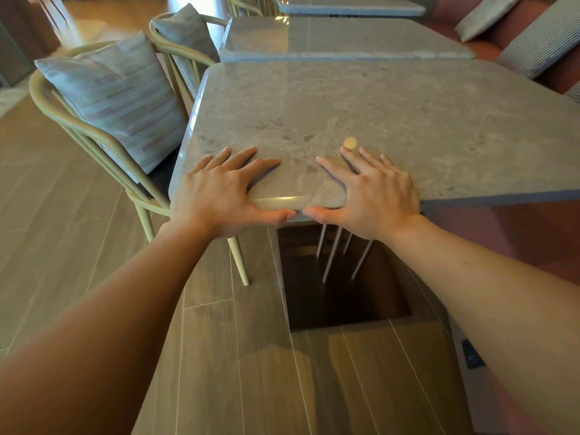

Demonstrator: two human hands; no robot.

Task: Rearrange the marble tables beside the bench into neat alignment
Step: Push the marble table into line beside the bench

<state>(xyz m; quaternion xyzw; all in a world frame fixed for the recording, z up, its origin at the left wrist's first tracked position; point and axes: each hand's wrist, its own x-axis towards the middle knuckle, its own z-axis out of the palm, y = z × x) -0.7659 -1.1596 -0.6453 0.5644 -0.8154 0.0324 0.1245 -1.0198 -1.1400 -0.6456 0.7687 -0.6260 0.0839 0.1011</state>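
Both hands are down on the near edge of the closest marble table [361,120]. The left hand [219,196] lies flat on the tabletop, fingers [241,155] spread wide across the stone, thumb hooked along the front rim. The right hand [373,196] mirrors it just beside, fingers [354,158] fanned out and pressing flat, thumb against the same rim, the two thumb tips nearly meeting. Neither hand closes around anything; it is palms on marble, thumbs bracing the edge. A small yellowish round spot [350,142] sits on the tabletop right at the right index fingertip; whether it is an object or a reflection is hard to tell.

This table sits angled against the second marble table [345,39] beyond it, their edges not parallel. A third table [351,6] is cut off at the top. On the left, a wooden chair [94,142] with a striped cushion [119,95] is tucked close to the table's side. On the right, the reddish bench [514,29] with its pillows runs out of frame. The table's base is mostly hidden under the slab.
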